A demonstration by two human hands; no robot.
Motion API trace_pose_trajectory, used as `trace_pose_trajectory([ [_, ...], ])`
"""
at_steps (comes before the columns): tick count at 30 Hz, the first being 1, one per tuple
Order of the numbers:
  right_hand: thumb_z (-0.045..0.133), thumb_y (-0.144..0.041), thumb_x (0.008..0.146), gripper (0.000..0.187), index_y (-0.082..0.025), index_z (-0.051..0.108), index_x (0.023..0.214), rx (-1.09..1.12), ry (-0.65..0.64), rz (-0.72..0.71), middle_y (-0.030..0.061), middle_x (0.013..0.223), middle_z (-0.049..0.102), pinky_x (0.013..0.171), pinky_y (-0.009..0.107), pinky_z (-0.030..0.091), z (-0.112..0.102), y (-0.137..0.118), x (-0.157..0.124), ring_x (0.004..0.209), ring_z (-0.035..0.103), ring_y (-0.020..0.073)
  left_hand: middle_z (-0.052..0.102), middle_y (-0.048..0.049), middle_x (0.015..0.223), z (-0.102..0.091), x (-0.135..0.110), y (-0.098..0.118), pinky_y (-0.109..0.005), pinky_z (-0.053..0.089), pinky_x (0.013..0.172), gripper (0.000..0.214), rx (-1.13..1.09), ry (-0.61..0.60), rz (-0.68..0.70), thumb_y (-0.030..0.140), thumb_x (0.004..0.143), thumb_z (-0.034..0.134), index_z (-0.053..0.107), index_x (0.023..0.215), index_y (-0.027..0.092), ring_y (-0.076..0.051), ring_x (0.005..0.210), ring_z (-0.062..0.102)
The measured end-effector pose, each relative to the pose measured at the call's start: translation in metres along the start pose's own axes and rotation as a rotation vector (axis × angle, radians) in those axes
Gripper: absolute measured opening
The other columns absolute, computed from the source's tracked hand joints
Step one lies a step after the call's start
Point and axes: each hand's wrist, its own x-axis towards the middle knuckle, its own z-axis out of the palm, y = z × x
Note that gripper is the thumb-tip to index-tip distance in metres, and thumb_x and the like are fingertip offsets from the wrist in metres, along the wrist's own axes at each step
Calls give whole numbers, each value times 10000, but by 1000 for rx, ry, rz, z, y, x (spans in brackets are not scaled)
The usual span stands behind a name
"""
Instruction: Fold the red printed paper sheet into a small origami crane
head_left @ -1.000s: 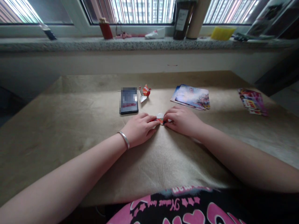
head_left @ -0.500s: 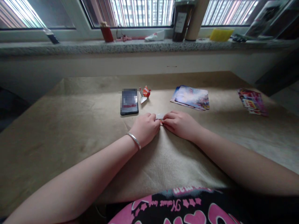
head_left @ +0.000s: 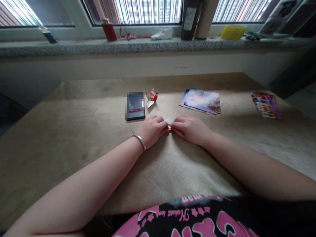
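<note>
My left hand and my right hand meet knuckle to knuckle at the middle of the table. Both are closed, fingers pinched on a small folded piece of paper that lies between them, white with a bit of red. Most of the paper is hidden under my fingers. A silver bangle sits on my left wrist. A finished red and white folded paper figure stands a little farther back, beside a dark phone.
The table is covered with tan paper. A stack of printed cards lies at the back right, a colourful leaflet farther right. The window sill holds a red cup, bottles and a yellow thing.
My hands have drawn closer together over the folded paper, so less of it shows. The view has shifted slightly.
</note>
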Motion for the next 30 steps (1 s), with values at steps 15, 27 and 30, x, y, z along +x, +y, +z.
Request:
trace_pose_trajectory([
  [15, 518, -249, 853, 188, -152, 676, 825, 135, 24, 11, 91, 816, 649, 720, 286, 415, 1, 2, 4, 791, 546, 184, 627, -69, 797, -3, -2, 6, -291, 436, 661, 253, 85, 2, 17, 294, 906, 444, 626, 809, 148, -187, 759, 539],
  [27, 496, -272, 856, 204, -164, 668, 834, 80, 28, 48, 73, 823, 645, 702, 280, 386, 6, 1, 4, 784, 541, 183, 613, -77, 796, 0, -1, 5, -291, 448, 669, 221, 103, 2, -4, 261, 895, 446, 607, 799, 143, -194, 787, 550],
  [30, 493, -255, 846, 186, -168, 656, 826, 77, 29, 43, 68, 821, 637, 682, 275, 377, 6, 0, 5, 771, 537, 177, 612, -75, 793, 0, -1, 4, -285, 446, 665, 229, 92, 0, -3, 260, 899, 440, 607, 796, 141, -187, 778, 544],
])
